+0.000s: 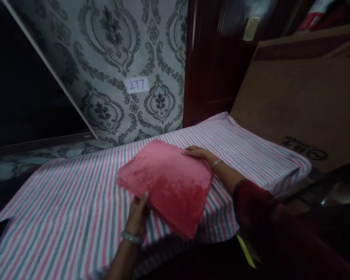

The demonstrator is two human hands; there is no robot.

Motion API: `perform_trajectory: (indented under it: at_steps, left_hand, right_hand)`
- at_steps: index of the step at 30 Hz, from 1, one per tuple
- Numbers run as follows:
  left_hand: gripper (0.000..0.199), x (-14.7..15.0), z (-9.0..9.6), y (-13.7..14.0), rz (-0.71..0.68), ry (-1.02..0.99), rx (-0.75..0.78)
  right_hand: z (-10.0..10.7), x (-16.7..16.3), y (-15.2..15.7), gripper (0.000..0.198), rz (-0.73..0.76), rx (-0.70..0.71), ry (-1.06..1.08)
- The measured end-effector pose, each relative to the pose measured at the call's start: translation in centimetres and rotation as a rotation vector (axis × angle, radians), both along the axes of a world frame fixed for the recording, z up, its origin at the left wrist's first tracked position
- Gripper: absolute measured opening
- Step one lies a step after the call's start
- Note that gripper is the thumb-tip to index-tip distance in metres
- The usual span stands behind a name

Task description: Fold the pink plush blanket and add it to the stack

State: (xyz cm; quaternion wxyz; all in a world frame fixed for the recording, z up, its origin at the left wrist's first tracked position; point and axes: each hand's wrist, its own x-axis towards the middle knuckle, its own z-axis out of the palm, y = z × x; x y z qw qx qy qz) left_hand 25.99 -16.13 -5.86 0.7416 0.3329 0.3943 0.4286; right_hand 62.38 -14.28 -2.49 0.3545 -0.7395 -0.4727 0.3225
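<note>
A flat, rectangular pink-red stack (169, 175) lies tilted across the striped cloth, paler at its far side and deeper red near me. Layers show along its near edge, but I cannot tell whether it is paper or folded fabric. My left hand (138, 214) grips the near left edge, thumb on top and fingers tucked underneath. At the far right edge, my right hand (198, 152) is closed over the stack with its fingertips on the top face; part of its grip is hidden.
A striped cloth (76, 202) covers the table. Behind it stands a patterned wall with a paper label (137, 84) reading 277. To the left is a dark screen (29, 77); at right, a large cardboard box (297, 89). A yellow strip (245, 252) hangs below the table edge.
</note>
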Motion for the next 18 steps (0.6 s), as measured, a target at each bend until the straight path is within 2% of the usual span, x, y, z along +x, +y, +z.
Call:
perform_trajectory:
  at_steps: [3,6,10,13,16,18]
  left_hand:
    - [0.070,1.6,0.3,0.2,0.093,0.016,0.081]
    - [0.083,2.2,1.7,1.1,0.141,0.086,0.226]
    - [0.077,1.1,4.4,2.9,0.114,0.138,0.353]
    - [0.073,-0.1,4.9,4.2,0.027,0.141,0.225]
    - [0.077,-0.8,3.5,4.9,0.041,0.231,0.014]
    - [0.084,-1.0,2.6,5.0,0.075,0.266,-0.034]
  right_hand:
    - [0.3,-0.6,0.2,0.040,-0.023,0.012,0.049]
    - [1.6,-1.3,-0.6,0.044,-0.012,0.066,0.101]
    - [2.9,-1.9,-3.5,0.047,-0.019,0.209,0.137]
    - [1.6,-2.1,-6.3,0.052,-0.109,0.239,0.258]
    - [-1.3,-2.5,-8.0,0.054,-0.205,0.128,0.371]
    - [-2.9,-2.9,-8.2,0.056,-0.234,0.110,0.392]
